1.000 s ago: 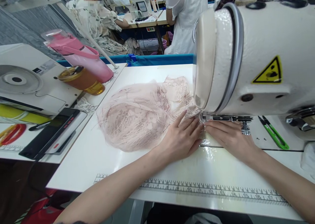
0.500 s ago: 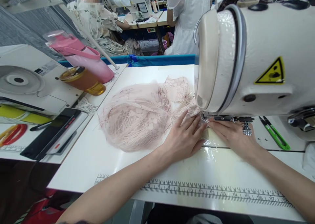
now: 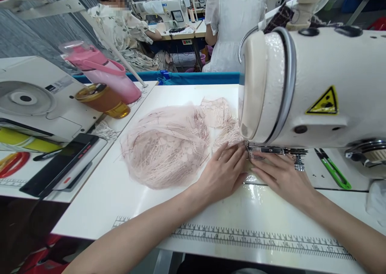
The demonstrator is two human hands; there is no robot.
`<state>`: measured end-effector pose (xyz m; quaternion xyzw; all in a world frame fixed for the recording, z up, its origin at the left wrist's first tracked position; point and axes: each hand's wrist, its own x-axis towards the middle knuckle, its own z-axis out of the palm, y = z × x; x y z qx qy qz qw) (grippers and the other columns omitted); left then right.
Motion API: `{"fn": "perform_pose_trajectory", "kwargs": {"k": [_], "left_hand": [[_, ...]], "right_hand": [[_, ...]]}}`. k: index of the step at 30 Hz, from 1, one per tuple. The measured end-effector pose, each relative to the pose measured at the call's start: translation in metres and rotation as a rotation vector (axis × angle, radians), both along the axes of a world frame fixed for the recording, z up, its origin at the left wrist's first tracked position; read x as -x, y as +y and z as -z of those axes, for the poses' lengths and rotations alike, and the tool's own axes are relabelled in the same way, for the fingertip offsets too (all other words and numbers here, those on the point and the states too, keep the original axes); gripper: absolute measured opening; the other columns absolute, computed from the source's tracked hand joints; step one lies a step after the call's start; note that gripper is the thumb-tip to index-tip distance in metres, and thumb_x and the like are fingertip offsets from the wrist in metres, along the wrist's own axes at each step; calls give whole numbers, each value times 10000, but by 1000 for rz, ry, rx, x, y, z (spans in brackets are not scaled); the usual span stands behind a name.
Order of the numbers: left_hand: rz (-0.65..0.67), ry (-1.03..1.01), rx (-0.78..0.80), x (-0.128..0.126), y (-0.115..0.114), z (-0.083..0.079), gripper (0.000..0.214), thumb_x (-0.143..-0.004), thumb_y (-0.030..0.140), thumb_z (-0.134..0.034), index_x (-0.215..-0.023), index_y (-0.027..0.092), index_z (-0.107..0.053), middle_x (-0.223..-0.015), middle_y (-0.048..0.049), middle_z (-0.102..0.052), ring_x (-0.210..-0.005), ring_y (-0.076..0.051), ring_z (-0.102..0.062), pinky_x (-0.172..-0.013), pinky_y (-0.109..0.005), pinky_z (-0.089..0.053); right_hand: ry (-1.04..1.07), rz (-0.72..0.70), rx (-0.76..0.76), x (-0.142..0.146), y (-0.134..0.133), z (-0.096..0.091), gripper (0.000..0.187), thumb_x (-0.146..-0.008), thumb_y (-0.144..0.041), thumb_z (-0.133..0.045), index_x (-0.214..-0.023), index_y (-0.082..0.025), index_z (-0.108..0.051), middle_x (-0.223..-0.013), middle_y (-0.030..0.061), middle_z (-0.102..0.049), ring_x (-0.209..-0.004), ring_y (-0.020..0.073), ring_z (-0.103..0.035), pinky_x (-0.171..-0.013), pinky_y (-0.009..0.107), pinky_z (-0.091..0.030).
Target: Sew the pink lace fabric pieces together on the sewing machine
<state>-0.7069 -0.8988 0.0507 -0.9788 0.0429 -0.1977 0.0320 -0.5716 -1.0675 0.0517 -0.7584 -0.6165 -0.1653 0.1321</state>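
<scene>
A heap of pale pink lace (image 3: pixel 163 145) lies on the white table, and its narrower end runs toward the needle area of the sewing machine (image 3: pixel 313 73). My left hand (image 3: pixel 227 167) rests flat on the near edge of that end, fingers stretched out just left of the presser foot. On the other side of the foot, my right hand (image 3: pixel 282 173) lies with its fingers extended, partly under the metal attachment (image 3: pixel 277 150). The machine head hides the needle, and any fabric beneath my right fingers is hard to make out.
Green thread snips (image 3: pixel 333 169) lie right of my right hand. A printed ruler scale (image 3: pixel 241 238) runs along the table's front edge. At left stand a pink bottle (image 3: pixel 105 73), an amber cup (image 3: pixel 104 101) and another machine (image 3: pixel 39 93). Two people are beyond the blue edge.
The view has shifted slightly, showing more of the machine's top. My right hand has moved a little left and its fingers are more spread. My left hand stays on the lace.
</scene>
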Motion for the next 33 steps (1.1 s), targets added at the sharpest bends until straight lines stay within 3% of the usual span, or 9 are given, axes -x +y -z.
{"fn": "perform_pose_trajectory", "kwargs": {"k": [3, 8, 23, 33], "left_hand": [[8, 6, 19, 0, 0, 0, 419, -994, 377, -363, -1284, 137, -548, -1341, -57, -566, -1215, -234, -536, -1135, -428, -285], [3, -20, 15, 0, 0, -1, 417, -991, 376, -379, -1269, 124, -561, -1332, -68, -572, -1231, -244, -527, -1150, -454, -251], [-39, 1, 6, 0, -1, -2, 450, -987, 392, -371, -1285, 104, -548, -1356, -101, -546, -1275, -242, -492, -1156, -473, -235], [-65, 47, 18, 0, -4, -5, 470, -980, 415, -378, -1307, 117, -537, -1369, -112, -532, -1283, -274, -477, -1148, -479, -241]], "right_hand": [[0, 30, 3, 3, 0, -1, 329, -979, -363, -410, -1110, -235, -684, -1194, 37, -660, -918, 195, -651, -822, 390, -471], [-34, 32, 8, 6, 1, -2, 367, -993, -383, -358, -1127, -256, -676, -1222, 46, -644, -909, 198, -646, -826, 413, -455], [-162, 14, 23, 7, 4, -3, 322, -989, -330, -392, -1149, -205, -642, -1137, 91, -660, -956, 193, -602, -851, 383, -385], [-275, 51, 112, 5, 6, -3, 342, -976, -345, -414, -1232, -206, -593, -1050, 90, -678, -850, 191, -606, -776, 354, -417]]}}
